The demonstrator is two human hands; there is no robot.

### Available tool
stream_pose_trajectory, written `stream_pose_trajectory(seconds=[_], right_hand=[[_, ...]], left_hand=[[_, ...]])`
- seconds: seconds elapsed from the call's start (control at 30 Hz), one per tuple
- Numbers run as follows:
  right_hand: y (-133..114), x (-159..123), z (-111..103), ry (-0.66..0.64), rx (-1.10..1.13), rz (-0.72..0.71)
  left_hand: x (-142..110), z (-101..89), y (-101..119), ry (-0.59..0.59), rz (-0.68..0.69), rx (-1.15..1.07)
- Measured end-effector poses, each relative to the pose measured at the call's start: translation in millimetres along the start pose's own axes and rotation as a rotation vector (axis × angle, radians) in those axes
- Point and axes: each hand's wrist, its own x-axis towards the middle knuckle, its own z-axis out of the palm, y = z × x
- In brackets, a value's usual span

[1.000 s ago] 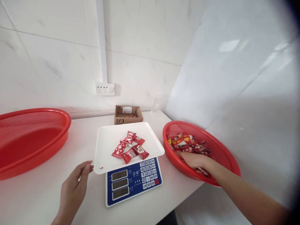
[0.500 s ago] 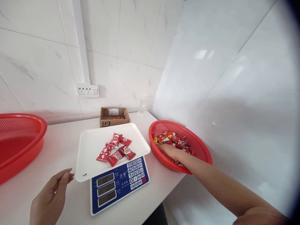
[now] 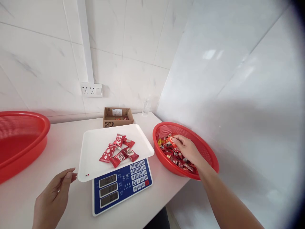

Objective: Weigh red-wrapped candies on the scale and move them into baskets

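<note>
My right hand point(image 3: 189, 149) is inside the right red basket point(image 3: 212, 156), with thumb and fingers closed on a red-orange wrapped candy point(image 3: 172, 142). Under it lies a heap of wrapped candies point(image 3: 176, 157), mostly red with some yellow. On the white weighing tray point(image 3: 92, 149) sit several red candy packets point(image 3: 121, 154), grouped near its middle. The tray rests on a blue digital scale point(image 3: 125, 184), whose top display seems to read 0.050. Beside the tray's front left corner, my left hand point(image 3: 53, 197) has its thumb and fingers pinched together, and nothing shows between them.
A second red basket point(image 3: 40, 140) stands at the table's left. Behind the tray is a small cardboard box point(image 3: 119, 122) with a few packets inside. A clear plastic bottle point(image 3: 146, 106) stands by the wall, near the corner. A socket point(image 3: 91, 90) is on the tiled wall.
My right hand has risen out of the candy heap and now grips a red-orange wrapped candy. My left hand stays by the tray. The view has shifted slightly.
</note>
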Motion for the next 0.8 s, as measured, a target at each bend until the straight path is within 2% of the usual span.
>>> stream_pose_trajectory(seconds=[0.07, 0.13, 0.23, 0.33, 0.43, 0.5, 0.6, 0.8], right_hand=[[-5, -10, 8, 0.087, 0.077, -0.005], [-13, -18, 24, 0.114, 0.171, -0.023], [-34, -24, 57, -0.003, 0.274, -0.117], [-60, -23, 87, -0.136, 0.283, -0.24], [-80, -18, 103, -0.122, 0.248, -0.329], [-85, -17, 103, -0.094, 0.23, -0.355], [-78, -22, 94, -0.051, 0.201, -0.325], [-27, -42, 60, 0.123, -0.055, -0.222]], left_hand=[[0, -3.8, 8, -0.054, -0.064, -0.012], [-1, -5.9, 15, -0.059, -0.08, -0.049], [-4, -6.5, 20, -0.043, -0.059, -0.087], [-6, -6.7, 19, -0.033, -0.042, -0.1], [-6, -7.3, 17, -0.02, -0.039, -0.111], [-5, -7.8, 17, -0.019, -0.043, -0.117], [-6, -8.7, 18, -0.029, -0.049, -0.118], [-10, -10.0, 25, -0.026, -0.025, -0.136]])
